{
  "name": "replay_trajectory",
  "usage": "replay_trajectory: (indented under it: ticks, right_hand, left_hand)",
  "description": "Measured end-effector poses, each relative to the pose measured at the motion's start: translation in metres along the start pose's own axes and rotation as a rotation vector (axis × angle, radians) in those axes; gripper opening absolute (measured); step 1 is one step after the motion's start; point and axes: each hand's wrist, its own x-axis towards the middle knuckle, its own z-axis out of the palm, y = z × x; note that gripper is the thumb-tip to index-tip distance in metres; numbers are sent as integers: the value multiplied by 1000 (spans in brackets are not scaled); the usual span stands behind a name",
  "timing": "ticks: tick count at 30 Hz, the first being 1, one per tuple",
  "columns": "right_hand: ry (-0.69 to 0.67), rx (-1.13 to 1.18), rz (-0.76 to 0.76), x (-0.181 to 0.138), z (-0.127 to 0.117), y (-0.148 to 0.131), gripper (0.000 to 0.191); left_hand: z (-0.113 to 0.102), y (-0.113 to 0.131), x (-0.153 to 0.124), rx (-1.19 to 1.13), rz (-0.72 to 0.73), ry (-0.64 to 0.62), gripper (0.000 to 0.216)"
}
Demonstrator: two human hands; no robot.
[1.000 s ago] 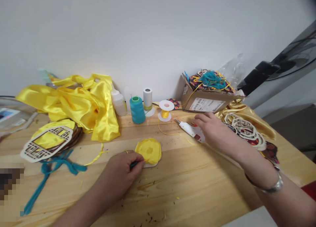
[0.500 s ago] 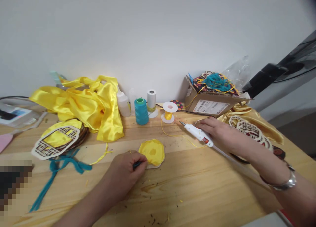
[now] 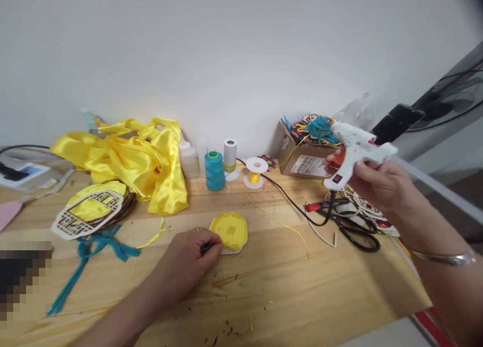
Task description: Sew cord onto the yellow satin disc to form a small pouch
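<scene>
My right hand is closed round the handle of a white hot glue gun, raised above the right side of the table. Its orange trigger shows by the fingers, and a clear glue stick sticks out behind. A small dark object, whose kind I cannot make out, is pinched in my left hand. Those fingertips also touch the lower left edge of a round yellow fabric piece, which lies flat on a pale backing.
Yellow satin and cut-out wooden plates lie left, near teal strips. A teal thread cone and yellow cord spool stand mid-table. Right are a cardboard box, black-handled scissors and the gun's black cable.
My right hand has lifted the glue gun off the table, up and to the right, uncovering the scissors and cable. My left hand stays at the yellow piece.
</scene>
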Motion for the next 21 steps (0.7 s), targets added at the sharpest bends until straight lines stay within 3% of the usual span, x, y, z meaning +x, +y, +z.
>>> replay_trajectory:
  ticks: [6, 9, 14, 16, 21]
  right_hand:
    - [-13, 80, -11, -14, 13, -19, 35]
    - [-194, 96, -20, -27, 31, -27, 31]
    - [-674, -281, -188, -44, 78, -34, 10]
    - [-736, -349, -254, -48, 94, -31, 15]
    - [-738, -454, -359, -53, 112, -10, 29]
  left_hand:
    - [-1, 3, 0, -19, -14, 12, 21]
    - [-1, 2, 0, -21, -12, 29, 21]
    - [1, 0, -1, -42, -7, 21, 21]
    - [1, 0, -1, -45, -10, 27, 20]
    - [2, -1, -1, -49, -41, 42, 19]
